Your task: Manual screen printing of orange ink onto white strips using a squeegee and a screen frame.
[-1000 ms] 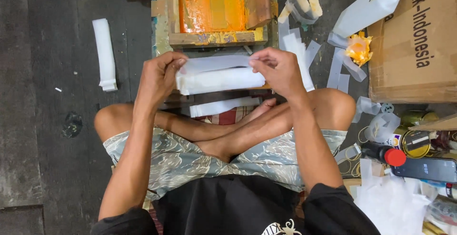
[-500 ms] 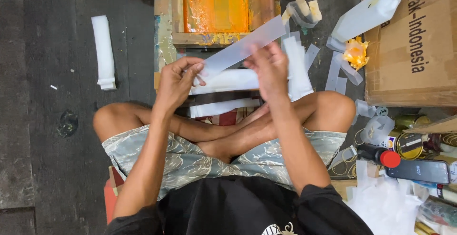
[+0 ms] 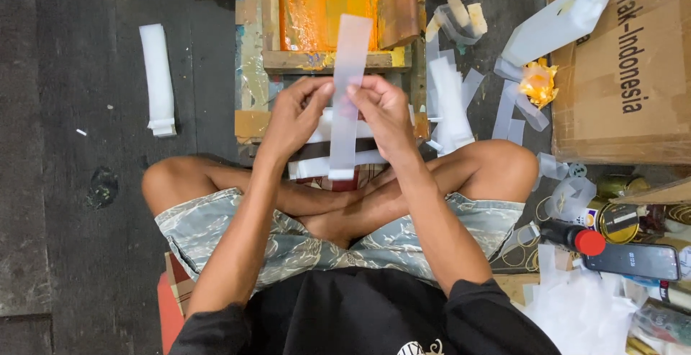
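Translucent strip (image 3: 348,74) held upright between both hands, above the crossed legs and in front of the wooden screen frame (image 3: 327,58) with its orange mesh. Left hand (image 3: 294,114) pinching the strip's left edge with thumb and fingertips; right hand (image 3: 383,110) pinching the right edge at about the same height. Both closed on the film, neither clenched hard. Top end of the strip rising past the frame's near rail, bottom end hanging just above a small pile of similar strips (image 3: 324,164) lying across the near end of the frame.

To handle it well, probably: keep the pinch light and on the edges only, so no prints or creases on the face. Keep both grips level, so no twisting of the thin film. Hold clear of the orange ink on the mesh, a likely source of smears. More cut strips (image 3: 450,99) scattered to the right, a folded white bundle (image 3: 157,78) far left on the dark floor, a cardboard box (image 3: 619,60) far right.
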